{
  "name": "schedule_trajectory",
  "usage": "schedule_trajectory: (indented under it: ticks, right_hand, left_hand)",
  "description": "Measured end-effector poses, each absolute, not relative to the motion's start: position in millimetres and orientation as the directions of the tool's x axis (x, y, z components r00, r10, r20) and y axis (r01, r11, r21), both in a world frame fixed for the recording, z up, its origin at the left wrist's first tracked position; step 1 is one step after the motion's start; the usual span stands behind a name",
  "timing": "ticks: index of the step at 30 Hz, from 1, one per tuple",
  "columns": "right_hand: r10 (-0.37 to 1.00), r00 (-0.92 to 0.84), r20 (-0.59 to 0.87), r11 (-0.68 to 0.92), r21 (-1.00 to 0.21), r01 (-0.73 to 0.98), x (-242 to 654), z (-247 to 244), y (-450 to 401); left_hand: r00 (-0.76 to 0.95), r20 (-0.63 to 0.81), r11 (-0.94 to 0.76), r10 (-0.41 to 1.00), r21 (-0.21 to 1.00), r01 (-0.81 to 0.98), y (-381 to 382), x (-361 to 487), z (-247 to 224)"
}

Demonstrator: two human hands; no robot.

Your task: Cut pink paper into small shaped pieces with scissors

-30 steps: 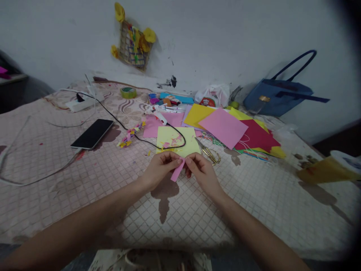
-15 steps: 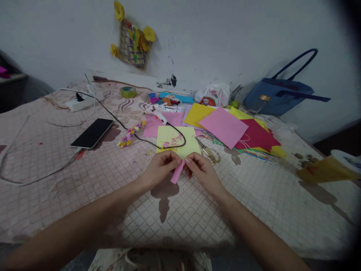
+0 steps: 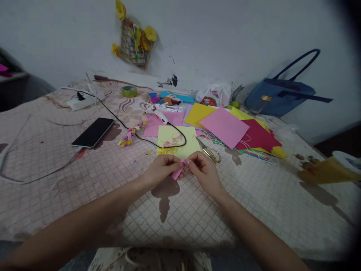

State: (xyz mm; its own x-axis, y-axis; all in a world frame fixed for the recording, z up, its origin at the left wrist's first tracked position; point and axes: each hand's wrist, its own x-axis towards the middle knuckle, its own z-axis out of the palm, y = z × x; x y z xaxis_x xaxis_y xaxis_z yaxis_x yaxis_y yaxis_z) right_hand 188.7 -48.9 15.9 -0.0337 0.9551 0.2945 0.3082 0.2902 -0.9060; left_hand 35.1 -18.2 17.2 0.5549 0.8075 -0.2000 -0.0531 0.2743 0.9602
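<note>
A short pink paper strip point(image 3: 176, 174) is pinched between both hands, above the patterned tablecloth point(image 3: 197, 218). My left hand point(image 3: 163, 168) grips it between thumb and fingers. At the strip's upper end, my right hand point(image 3: 202, 168) closes its thumb and fingertips on the paper. Just beyond the hands lies a pale yellow sheet point(image 3: 180, 131) scattered with pink and yellow paper scraps point(image 3: 169, 149). Gold-handled scissors point(image 3: 212, 154) rest beside the right hand's fingers.
A white glue gun point(image 3: 159, 113) trails its black cord over the yellow sheet. Coloured papers point(image 3: 224, 126) are stacked at right. On the left are a phone point(image 3: 93, 133), a power strip point(image 3: 84, 101) and a colourful paper garland point(image 3: 132, 133). A yellow cup point(image 3: 327, 170) stands far right.
The strip's upper end is now bent over between the fingertips, and less of its lower end hangs down. Both hands stay nearly in place.
</note>
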Motion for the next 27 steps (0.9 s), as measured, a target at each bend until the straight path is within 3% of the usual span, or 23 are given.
schedule_trajectory:
  ticks: [11,18,27]
  right_hand:
    - [0.904,-0.061,0.424,0.399,-0.781,0.482,185.4,18.4,-53.2]
    - [0.791,-0.271,0.548,0.557,-0.463,0.690,190.1,15.7,-52.7]
    - [0.659,-0.532,0.531,0.657,-0.063,0.751,200.6,18.9,-47.7]
  left_hand:
    - [0.567,-0.216,0.325,0.795,0.941,-0.097,-18.2,34.0,16.5]
    - [0.586,-0.217,0.376,0.781,0.912,-0.164,-17.3,34.2,13.7]
    - [0.612,-0.245,0.432,0.752,0.884,-0.177,-13.5,33.6,14.3]
